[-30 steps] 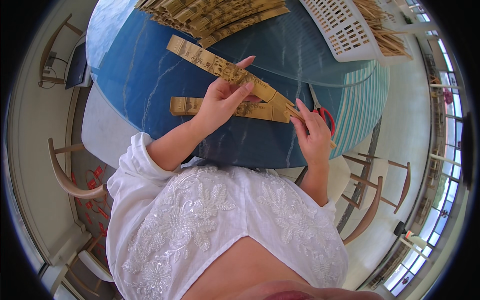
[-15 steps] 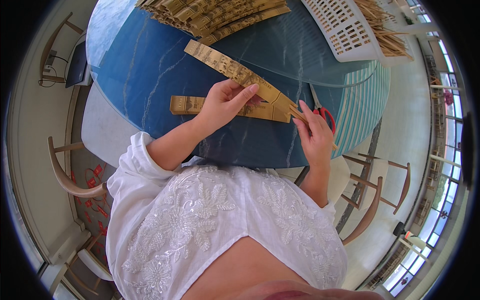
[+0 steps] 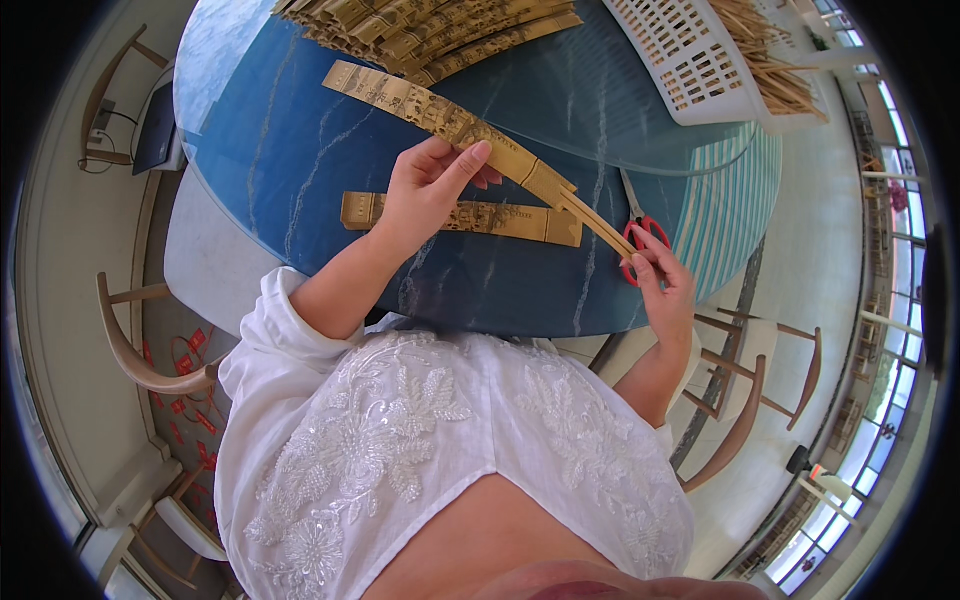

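A long closed folding fan [image 3: 420,105] of tan slats with printed pattern stretches diagonally above the blue table [image 3: 260,150]. My left hand [image 3: 430,190] pinches it near its middle. My right hand [image 3: 660,285] grips its narrow handle end at the lower right. A second closed fan [image 3: 520,222] lies flat on the table under my left hand. Red-handled scissors [image 3: 632,225] lie beside my right hand.
A pile of several similar fans [image 3: 440,25] lies at the table's far side. A white slotted basket [image 3: 700,60] with thin sticks stands at the far right. Wooden chairs [image 3: 130,350] stand on the floor to both sides.
The held fan has shifted up and away from me, and my left hand has slid along it. My right hand stays at the handle end.
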Demonstrator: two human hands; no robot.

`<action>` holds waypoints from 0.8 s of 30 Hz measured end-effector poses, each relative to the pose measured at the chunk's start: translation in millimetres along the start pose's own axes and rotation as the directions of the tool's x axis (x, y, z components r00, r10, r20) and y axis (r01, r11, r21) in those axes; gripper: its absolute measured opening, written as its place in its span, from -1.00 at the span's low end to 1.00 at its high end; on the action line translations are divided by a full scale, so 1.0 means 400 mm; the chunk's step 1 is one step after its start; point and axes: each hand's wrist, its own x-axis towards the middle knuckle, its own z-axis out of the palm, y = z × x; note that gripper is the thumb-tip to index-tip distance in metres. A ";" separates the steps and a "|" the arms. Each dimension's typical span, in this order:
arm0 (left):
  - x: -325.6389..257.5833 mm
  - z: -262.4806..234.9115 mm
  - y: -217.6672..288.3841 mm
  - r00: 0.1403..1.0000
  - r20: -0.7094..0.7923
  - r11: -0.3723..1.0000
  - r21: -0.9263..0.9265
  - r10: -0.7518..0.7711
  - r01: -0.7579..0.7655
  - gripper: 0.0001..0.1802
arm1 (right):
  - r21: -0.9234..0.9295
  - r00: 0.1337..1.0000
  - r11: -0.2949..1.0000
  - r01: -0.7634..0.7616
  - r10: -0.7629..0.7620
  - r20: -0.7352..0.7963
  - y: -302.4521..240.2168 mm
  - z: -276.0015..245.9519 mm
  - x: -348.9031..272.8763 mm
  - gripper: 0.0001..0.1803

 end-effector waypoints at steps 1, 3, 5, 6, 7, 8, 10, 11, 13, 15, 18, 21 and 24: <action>0.001 -0.003 0.005 1.000 -0.012 1.000 -0.016 0.021 -0.021 -0.76 | 0.079 0.998 0.995 -0.063 0.063 -0.002 0.004 -0.018 -0.008 -0.67; 0.001 0.003 0.013 0.999 -0.032 0.999 -0.019 0.037 -0.038 -0.75 | 0.206 0.986 0.967 -0.153 0.163 -0.036 0.017 -0.047 -0.024 -0.73; -0.001 0.001 0.010 0.999 -0.018 0.998 0.046 0.031 -0.030 -0.72 | 0.438 0.980 0.891 -0.119 0.177 -0.094 0.035 -0.046 -0.024 -0.76; -0.001 0.001 0.008 1.000 -0.009 0.996 0.081 0.028 -0.027 -0.71 | 0.546 0.975 0.833 -0.092 0.188 -0.122 0.040 -0.045 -0.022 -0.78; -0.002 0.004 0.006 1.000 -0.015 0.999 0.052 0.014 -0.013 -0.71 | 0.631 0.967 0.772 -0.074 0.209 -0.143 0.040 -0.044 -0.021 -0.81; -0.002 0.006 0.005 1.000 -0.023 1.000 0.025 0.002 -0.002 -0.70 | 0.630 0.957 0.775 -0.059 0.224 -0.185 0.040 -0.035 -0.015 -0.81; -0.006 0.011 0.010 0.999 -0.023 0.999 0.014 -0.033 0.033 -0.70 | 0.624 0.930 0.781 -0.032 0.252 -0.267 0.034 -0.004 -0.003 -0.82; -0.014 0.013 0.015 0.998 -0.017 0.998 0.028 -0.058 0.059 -0.70 | 0.603 0.939 0.797 -0.023 0.225 -0.262 0.029 0.011 0.001 -0.83; -0.033 0.017 0.016 0.996 -0.012 0.995 0.032 -0.090 0.090 -0.70 | 0.561 0.953 0.828 -0.002 0.170 -0.249 0.014 0.040 0.009 -0.85; -0.058 0.019 0.005 0.995 -0.017 0.995 0.011 -0.101 0.101 -0.71 | 0.546 0.958 0.837 0.030 0.132 -0.254 -0.022 0.071 0.018 -0.85; -0.094 0.027 0.010 0.990 -0.094 0.993 -0.071 -0.104 0.098 -0.66 | 0.560 0.968 0.825 0.074 0.076 -0.241 -0.029 0.081 0.022 -0.84; -0.120 0.015 0.014 0.991 -0.136 0.996 -0.084 -0.016 0.004 -0.68 | 0.660 0.976 0.745 0.100 0.057 -0.212 -0.044 0.093 0.014 -0.83; -0.130 0.008 0.009 0.989 -0.147 0.997 -0.073 -0.009 -0.002 -0.73 | 0.765 0.974 0.628 0.144 0.047 -0.222 -0.043 0.092 0.006 -0.83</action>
